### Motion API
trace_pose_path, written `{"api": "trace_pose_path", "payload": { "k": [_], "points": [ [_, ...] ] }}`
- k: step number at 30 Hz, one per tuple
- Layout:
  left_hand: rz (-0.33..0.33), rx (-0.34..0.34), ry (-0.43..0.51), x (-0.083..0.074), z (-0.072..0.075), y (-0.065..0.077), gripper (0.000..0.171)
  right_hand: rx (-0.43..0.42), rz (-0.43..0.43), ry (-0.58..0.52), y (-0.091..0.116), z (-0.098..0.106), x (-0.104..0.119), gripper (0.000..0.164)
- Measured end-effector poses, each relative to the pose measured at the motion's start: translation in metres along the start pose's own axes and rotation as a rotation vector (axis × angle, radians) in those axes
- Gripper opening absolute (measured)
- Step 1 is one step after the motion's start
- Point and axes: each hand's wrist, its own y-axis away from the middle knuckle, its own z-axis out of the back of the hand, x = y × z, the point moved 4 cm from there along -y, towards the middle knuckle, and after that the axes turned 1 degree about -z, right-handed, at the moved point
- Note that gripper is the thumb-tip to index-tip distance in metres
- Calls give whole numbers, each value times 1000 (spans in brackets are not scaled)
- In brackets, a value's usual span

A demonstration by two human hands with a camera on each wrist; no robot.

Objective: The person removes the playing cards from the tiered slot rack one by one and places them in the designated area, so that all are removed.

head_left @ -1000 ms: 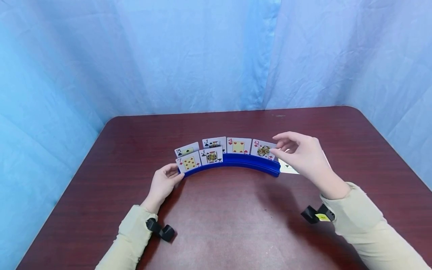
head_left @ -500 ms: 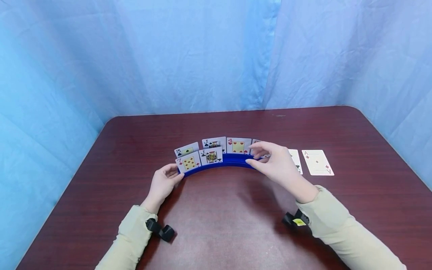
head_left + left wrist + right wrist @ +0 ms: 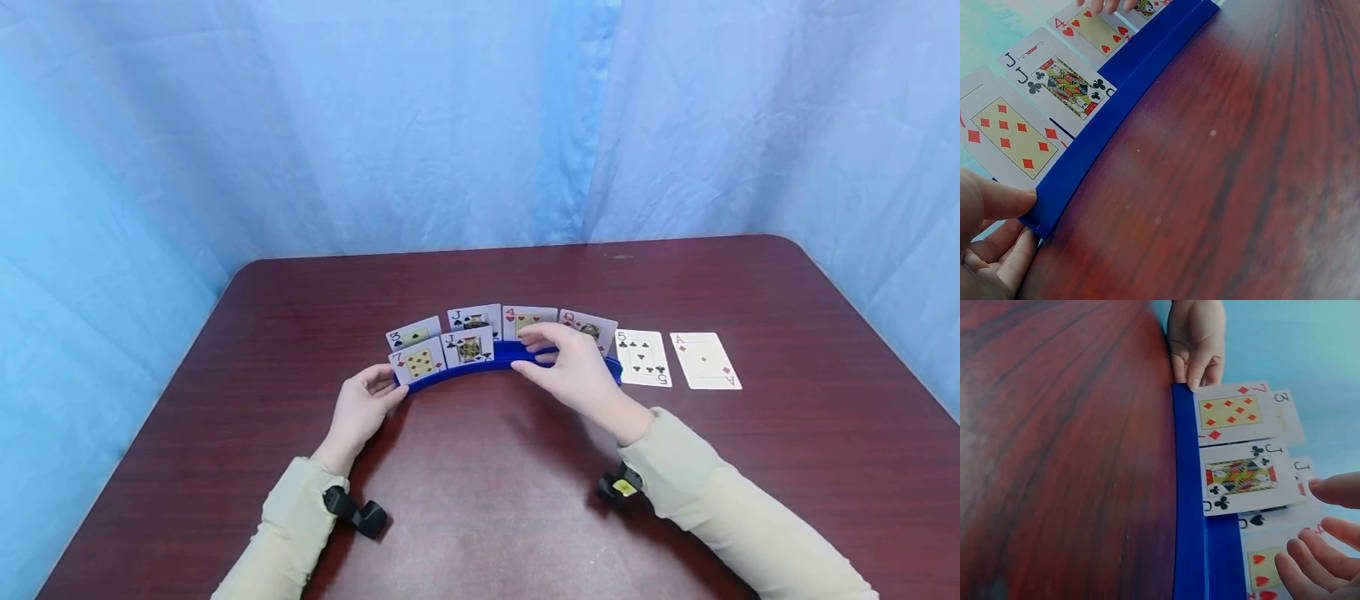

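My left hand (image 3: 363,408) grips the left end of a curved blue card holder (image 3: 1091,140), thumb in front and fingers behind. In the holder's front row stand the seven of diamonds (image 3: 417,363) and the jack of clubs (image 3: 468,346). Behind them are the three of spades (image 3: 412,337), a partly covered jack of spades (image 3: 1300,481), the four of hearts (image 3: 1091,31) and the queen of diamonds (image 3: 596,327). My right hand (image 3: 566,367) hovers before the four and queen, thumb and fingers apart, holding nothing. It hides part of both cards in the head view.
The five of clubs (image 3: 642,358) and ace of diamonds (image 3: 705,360) lie face up on the dark red table (image 3: 480,483), right of the holder. Blue curtains (image 3: 420,133) hang around the table.
My right hand has moved left along the holder, from the queen toward the jack of clubs, uncovering the five and ace. My left hand has stayed on the holder's end.
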Motion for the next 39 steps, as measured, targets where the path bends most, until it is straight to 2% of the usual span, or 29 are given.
{"api": "trace_pose_path", "payload": {
  "k": [16,28,39],
  "points": [
    [15,12,-4,1,0,0,38,59,-8,39,-17,-23,-1,48],
    [-6,3,-3,0,0,0,36,70,-85,-4,-23,-33,-6,45],
    [-18,-7,-9,2,1,0,35,50,-84,-40,-28,-42,-6,40]
  ]
}}
